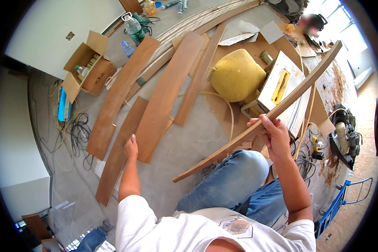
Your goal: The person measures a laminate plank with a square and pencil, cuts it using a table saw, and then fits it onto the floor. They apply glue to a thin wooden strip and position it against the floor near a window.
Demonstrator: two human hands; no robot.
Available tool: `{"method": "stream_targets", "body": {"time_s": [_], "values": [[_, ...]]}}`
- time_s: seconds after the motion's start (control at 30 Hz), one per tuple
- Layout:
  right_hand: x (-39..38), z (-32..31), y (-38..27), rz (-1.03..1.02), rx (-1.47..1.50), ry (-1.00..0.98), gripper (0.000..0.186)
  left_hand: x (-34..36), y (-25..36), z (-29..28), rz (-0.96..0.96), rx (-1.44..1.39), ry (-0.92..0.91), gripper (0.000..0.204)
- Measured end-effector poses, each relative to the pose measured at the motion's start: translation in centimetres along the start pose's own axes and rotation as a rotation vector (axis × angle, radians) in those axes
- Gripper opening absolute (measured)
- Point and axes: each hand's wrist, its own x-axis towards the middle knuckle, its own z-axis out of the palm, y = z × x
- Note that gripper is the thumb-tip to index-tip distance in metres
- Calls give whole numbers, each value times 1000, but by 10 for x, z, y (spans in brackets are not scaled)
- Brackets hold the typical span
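Observation:
In my right hand [274,135] is a long narrow wood strip [304,86], held up at a slant across my knees. Its upper end points far right and its lower end comes down near my left knee. A small red thing shows between the fingers of that hand, too little of it to name. My left hand [131,148] grips the right edge of a brown wooden plank [113,176] on the floor, its fingers partly hidden. Two more wide brown planks [170,94] [122,96] and a narrower board [200,75] lie alongside.
Ahead stand a yellow sack [238,75] and a white table-saw-like bench [281,82] with a yellow insert. An open cardboard box [98,75], water bottle [133,28] and tangled cables [77,132] are at left. A power tool [344,134], sawdust and blue hand cart [336,206] are right.

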Motion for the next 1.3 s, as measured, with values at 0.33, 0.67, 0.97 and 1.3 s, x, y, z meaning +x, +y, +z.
{"method": "stream_targets", "body": {"time_s": [0.33,0.67,0.97,1.3], "values": [[34,-24,-20,-69,-59,-83,31,-115,257,-88,735,-600,-653,68],[216,-265,-71,-402,-413,-198,38,-272,293,-86,370,-621,-342,22],[487,-501,-23,-398,-1342,164,43,-325,290,-134,178,-429,-106,28],[425,-506,-1,-287,-213,180,52,-371,271,-228,-142,-306,-261,36]]}}
